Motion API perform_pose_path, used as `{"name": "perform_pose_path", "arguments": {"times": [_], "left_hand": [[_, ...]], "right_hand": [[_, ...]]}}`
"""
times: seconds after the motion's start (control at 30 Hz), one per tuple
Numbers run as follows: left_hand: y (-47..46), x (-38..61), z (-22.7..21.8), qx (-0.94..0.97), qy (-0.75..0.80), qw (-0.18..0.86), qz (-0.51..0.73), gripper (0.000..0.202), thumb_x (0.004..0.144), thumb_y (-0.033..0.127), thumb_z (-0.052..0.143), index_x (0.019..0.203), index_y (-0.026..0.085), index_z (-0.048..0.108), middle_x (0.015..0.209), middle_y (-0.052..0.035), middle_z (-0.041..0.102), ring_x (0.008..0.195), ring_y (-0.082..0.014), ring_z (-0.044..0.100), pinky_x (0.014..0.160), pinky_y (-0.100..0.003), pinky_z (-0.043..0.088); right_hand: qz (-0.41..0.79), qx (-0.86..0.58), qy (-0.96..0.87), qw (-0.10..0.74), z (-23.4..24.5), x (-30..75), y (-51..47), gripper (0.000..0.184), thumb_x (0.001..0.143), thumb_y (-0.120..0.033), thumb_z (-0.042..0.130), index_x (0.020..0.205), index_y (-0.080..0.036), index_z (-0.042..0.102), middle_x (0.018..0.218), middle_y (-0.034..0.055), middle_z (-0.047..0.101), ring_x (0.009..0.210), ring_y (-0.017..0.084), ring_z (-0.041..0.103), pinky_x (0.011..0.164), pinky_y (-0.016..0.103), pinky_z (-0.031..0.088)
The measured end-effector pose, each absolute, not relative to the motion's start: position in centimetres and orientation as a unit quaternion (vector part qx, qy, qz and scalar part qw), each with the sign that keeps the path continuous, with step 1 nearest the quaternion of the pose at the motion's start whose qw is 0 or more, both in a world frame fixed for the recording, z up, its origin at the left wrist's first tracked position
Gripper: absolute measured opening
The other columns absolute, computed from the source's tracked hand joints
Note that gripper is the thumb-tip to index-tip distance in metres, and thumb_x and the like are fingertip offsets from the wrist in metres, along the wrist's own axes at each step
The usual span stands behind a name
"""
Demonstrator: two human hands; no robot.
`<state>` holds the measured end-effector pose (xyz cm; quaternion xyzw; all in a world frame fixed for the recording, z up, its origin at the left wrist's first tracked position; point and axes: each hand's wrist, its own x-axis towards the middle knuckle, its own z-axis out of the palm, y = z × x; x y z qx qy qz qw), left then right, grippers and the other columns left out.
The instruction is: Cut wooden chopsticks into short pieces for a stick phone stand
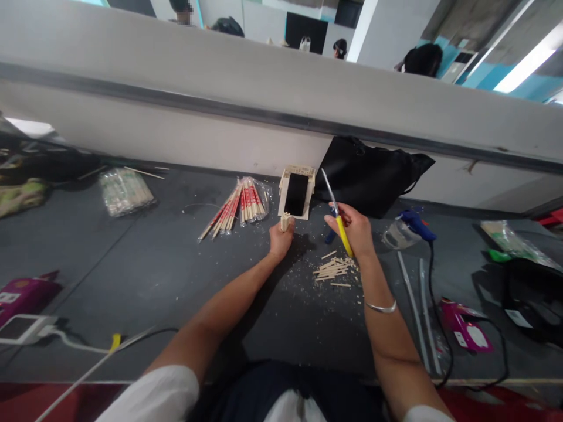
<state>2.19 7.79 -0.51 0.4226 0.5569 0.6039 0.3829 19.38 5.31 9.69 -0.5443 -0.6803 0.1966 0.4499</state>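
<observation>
My left hand [280, 237] is closed around a small bundle of short wooden sticks [285, 221], held upright just in front of a little wooden stand [286, 186] that has a black phone [296, 194] leaning in it. My right hand [352, 230] grips a yellow-handled cutter [336, 215] whose thin blade points up and to the left. A heap of cut stick pieces [334, 269] and wood crumbs lies on the dark mat [153, 264] below my right hand.
Red-wrapped chopsticks [235, 208] lie left of the stand, a bagged pack [124, 190] farther left. A black bag [373, 173] leans on the grey wall. A blue glue gun [416, 225], its cable, two glue sticks [416, 308] and pink packets [466, 328] lie right.
</observation>
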Motion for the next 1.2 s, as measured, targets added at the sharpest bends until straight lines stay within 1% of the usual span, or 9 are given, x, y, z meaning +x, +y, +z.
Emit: {"name": "perform_pose_path", "arguments": {"times": [0.07, 0.17, 0.2, 0.27, 0.37, 0.5, 0.7, 0.97, 1.2], "left_hand": [[8.0, 1.9, -0.3, 0.403, 0.565, 0.381, 0.611, 0.049, 0.085, 0.031, 0.067, 0.046, 0.021, 0.041, 0.044, 0.0063, 0.038, 0.044, -0.0092, 0.039, 0.051, -0.024, 0.034], [8.3, 1.6, -0.2, 0.382, 0.573, 0.4, 0.605, 0.046, 0.085, 0.029, 0.066, 0.047, 0.022, 0.041, 0.044, 0.0066, 0.037, 0.044, -0.0104, 0.044, 0.05, -0.024, 0.035], [8.3, 1.5, -0.1, 0.386, 0.571, 0.404, 0.601, 0.046, 0.084, 0.028, 0.067, 0.047, 0.021, 0.042, 0.044, 0.0065, 0.037, 0.045, -0.0104, 0.045, 0.05, -0.024, 0.035], [8.2, 1.5, -0.1, 0.4, 0.564, 0.402, 0.601, 0.046, 0.082, 0.027, 0.071, 0.045, 0.02, 0.044, 0.044, 0.0061, 0.04, 0.046, -0.0095, 0.043, 0.05, -0.023, 0.035], [8.1, 1.5, 0.2, 0.388, 0.566, 0.408, 0.603, 0.047, 0.082, 0.028, 0.07, 0.044, 0.02, 0.044, 0.043, 0.0057, 0.041, 0.045, -0.0091, 0.041, 0.05, -0.023, 0.035], [8.0, 1.1, 1.0, 0.36, 0.581, 0.4, 0.611, 0.049, 0.083, 0.033, 0.071, 0.044, 0.02, 0.044, 0.042, 0.005, 0.042, 0.044, -0.0086, 0.039, 0.049, -0.023, 0.035], [7.9, 1.1, 1.3, 0.368, 0.591, 0.4, 0.596, 0.048, 0.084, 0.028, 0.069, 0.044, 0.021, 0.043, 0.04, 0.0056, 0.04, 0.042, -0.0089, 0.037, 0.047, -0.023, 0.031], [8.2, 0.9, 0.5, 0.379, 0.59, 0.37, 0.61, 0.052, 0.085, 0.033, 0.068, 0.043, 0.02, 0.041, 0.042, 0.0051, 0.039, 0.045, -0.0086, 0.035, 0.049, -0.024, 0.031], [8.3, 0.8, 0.4, 0.395, 0.578, 0.374, 0.608, 0.053, 0.08, 0.039, 0.073, 0.042, 0.021, 0.041, 0.041, 0.0055, 0.037, 0.044, -0.0084, 0.034, 0.046, -0.024, 0.028]], "right_hand": [[0.189, -0.55, -0.664, 0.47, 9.6, 20.0, 5.3, 0.049, 0.074, -0.054, 0.072, 0.107, -0.018, 0.075, 0.068, -0.0003, 0.066, 0.056, 0.013, 0.053, 0.058, 0.026, 0.048], [0.199, -0.56, -0.637, 0.491, 9.6, 20.5, 5.3, 0.047, 0.073, -0.053, 0.072, 0.106, -0.019, 0.075, 0.056, -0.0065, 0.051, 0.048, 0.009, 0.039, 0.049, 0.024, 0.04], [0.208, -0.56, -0.632, 0.493, 9.7, 20.6, 5.3, 0.046, 0.073, -0.052, 0.072, 0.106, -0.02, 0.075, 0.054, -0.0076, 0.048, 0.047, 0.009, 0.036, 0.048, 0.024, 0.038], [0.226, -0.559, -0.632, 0.486, 10.0, 20.5, 5.2, 0.046, 0.072, -0.05, 0.073, 0.106, -0.019, 0.074, 0.054, -0.008, 0.046, 0.046, 0.009, 0.035, 0.047, 0.024, 0.037], [0.229, -0.555, -0.643, 0.475, 10.4, 20.2, 4.9, 0.047, 0.072, -0.048, 0.073, 0.107, -0.018, 0.074, 0.057, -0.0066, 0.051, 0.048, 0.009, 0.037, 0.05, 0.025, 0.04], [0.198, -0.548, -0.651, 0.486, 10.5, 20.1, 4.8, 0.048, 0.073, -0.05, 0.072, 0.108, -0.018, 0.075, 0.065, -0.0031, 0.06, 0.052, 0.01, 0.044, 0.056, 0.026, 0.045], [0.193, -0.536, -0.668, 0.478, 10.6, 20.1, 4.7, 0.049, 0.074, -0.052, 0.073, 0.109, -0.017, 0.075, 0.076, 0.0019, 0.07, 0.059, 0.013, 0.055, 0.061, 0.028, 0.051], [0.186, -0.533, -0.675, 0.474, 10.6, 20.2, 4.6, 0.046, 0.077, -0.049, 0.071, 0.111, -0.018, 0.074, 0.083, 0.0036, 0.073, 0.065, 0.015, 0.061, 0.064, 0.028, 0.052], [0.193, -0.536, -0.671, 0.475, 10.9, 19.9, 4.4, 0.048, 0.074, -0.05, 0.073, 0.109, -0.017, 0.075, 0.08, 0.0037, 0.073, 0.066, 0.016, 0.061, 0.066, 0.03, 0.053]]}}
